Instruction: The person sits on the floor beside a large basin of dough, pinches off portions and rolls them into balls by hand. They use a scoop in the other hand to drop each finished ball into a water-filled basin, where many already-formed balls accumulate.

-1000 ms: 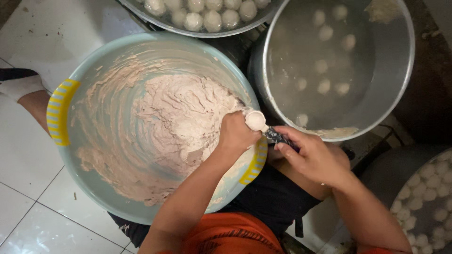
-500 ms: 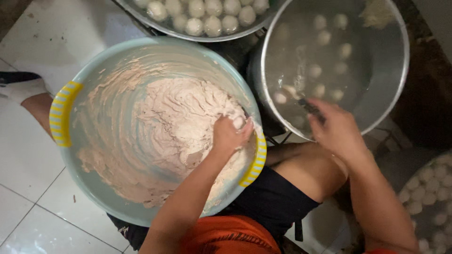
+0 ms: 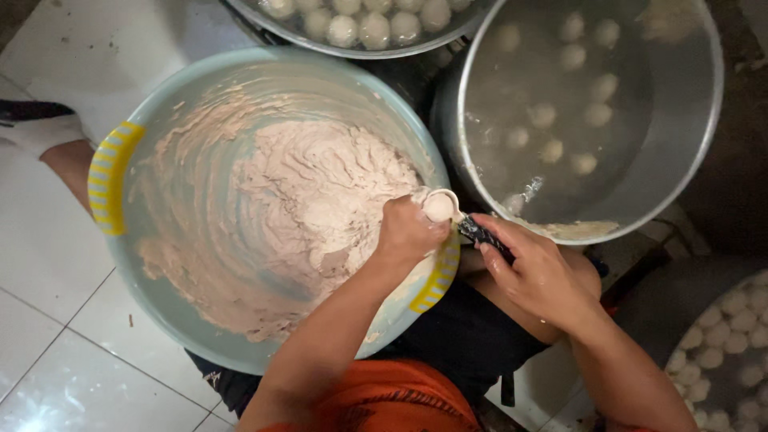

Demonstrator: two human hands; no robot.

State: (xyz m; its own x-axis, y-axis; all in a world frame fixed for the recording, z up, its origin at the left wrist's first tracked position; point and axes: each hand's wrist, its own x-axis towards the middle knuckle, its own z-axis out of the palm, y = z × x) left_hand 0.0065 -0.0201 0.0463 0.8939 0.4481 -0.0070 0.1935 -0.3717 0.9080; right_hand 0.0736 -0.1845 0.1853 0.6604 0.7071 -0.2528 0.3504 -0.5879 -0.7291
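Meatball shaping, mid-batch. The left hand (image 3: 408,232) is fisted over the pale ground paste (image 3: 312,208) at the near rim of the light-blue basin (image 3: 160,312), fingers pressed together, squeezing out a ball (image 3: 438,206). The right hand (image 3: 544,276) pinches the dark handle of a spoon (image 3: 460,218), its bowl under that ball. Done, judging by the scene: several balls float in the steel pot (image 3: 688,144) of water, and more fill a tray (image 3: 360,44) above. Left: a large mound of paste in the basin.
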